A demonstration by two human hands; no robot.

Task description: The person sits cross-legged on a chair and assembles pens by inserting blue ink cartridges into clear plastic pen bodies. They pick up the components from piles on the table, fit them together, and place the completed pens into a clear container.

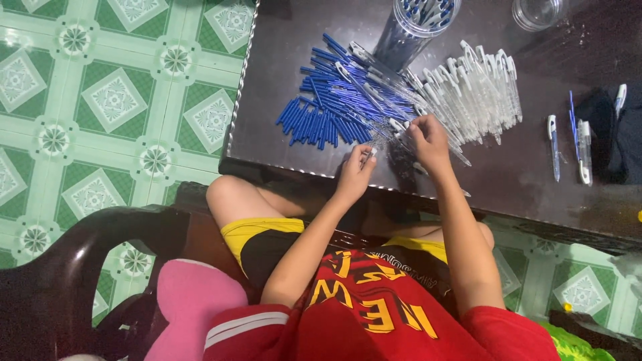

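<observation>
Fingers of the left hand (356, 167) are pinched shut on a small pale piece, seemingly the end of a pen part, held just above the near edge of the dark counter (281, 144). The right hand (428, 142) sits close beside it, fingers curled down onto the clear barrels (401, 127) where the piles meet; whether they grip one or only sort through them I cannot tell.

Behind the hands lie two heaps: blue caps (321, 113) fanned out toward the left, and white-tipped clear pens (478, 93) toward the right. A clear jar (414, 27) stands behind, holding more blue-ended pieces. Farther right, a few finished pens (568, 144) lie apart, near a dark cloth (618, 134).

Judging by this, the work looks like putting pens together, with one piece in hand and its partner being picked out. The next move would call for lining the two parts up end to end and pressing them straight, without scattering the loose heap.

The pinched piece is too small to name surely. The jar and a glass (535, 12) are cut off at the top edge, and the right palm hides what lies under it.
</observation>
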